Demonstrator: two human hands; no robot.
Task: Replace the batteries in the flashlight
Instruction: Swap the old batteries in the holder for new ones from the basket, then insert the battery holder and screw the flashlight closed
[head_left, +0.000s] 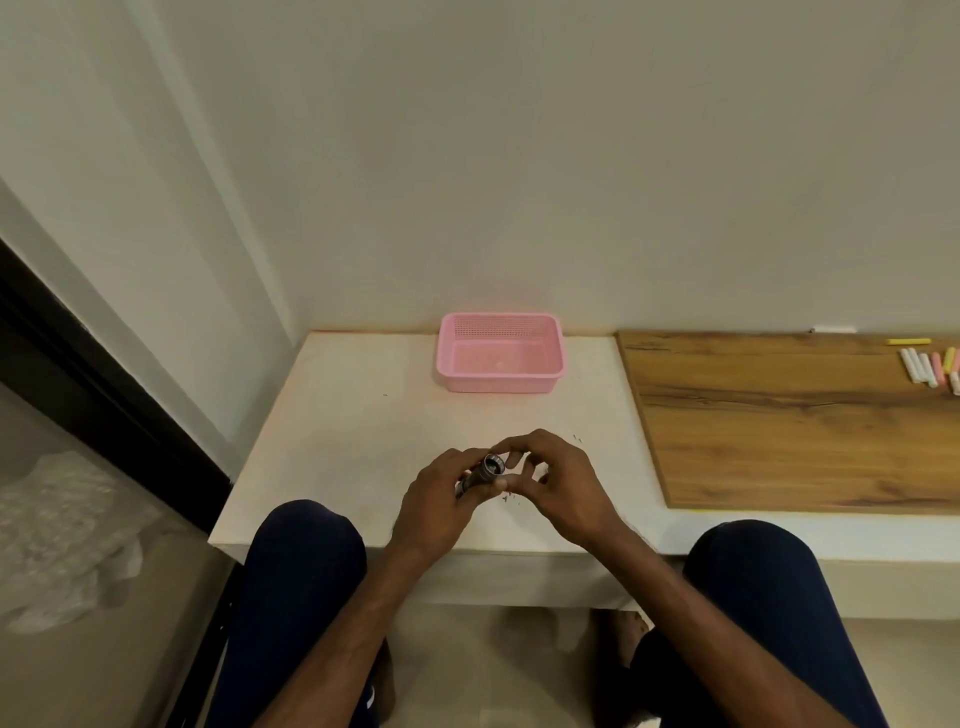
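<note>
A small dark metal flashlight (485, 470) is held over the near part of the white ledge (332, 441). My left hand (441, 504) wraps around its body, and its round end points up and to the right. My right hand (558, 480) curls over that end, with fingertips touching or close beside the rim. I cannot tell whether the right hand holds a separate part. No batteries are visible.
An empty pink perforated basket (500, 353) stands at the back of the ledge against the wall. A wooden board (789, 421) lies to the right, with several coloured chalk sticks (930, 366) at its far end. My knees are below the ledge edge.
</note>
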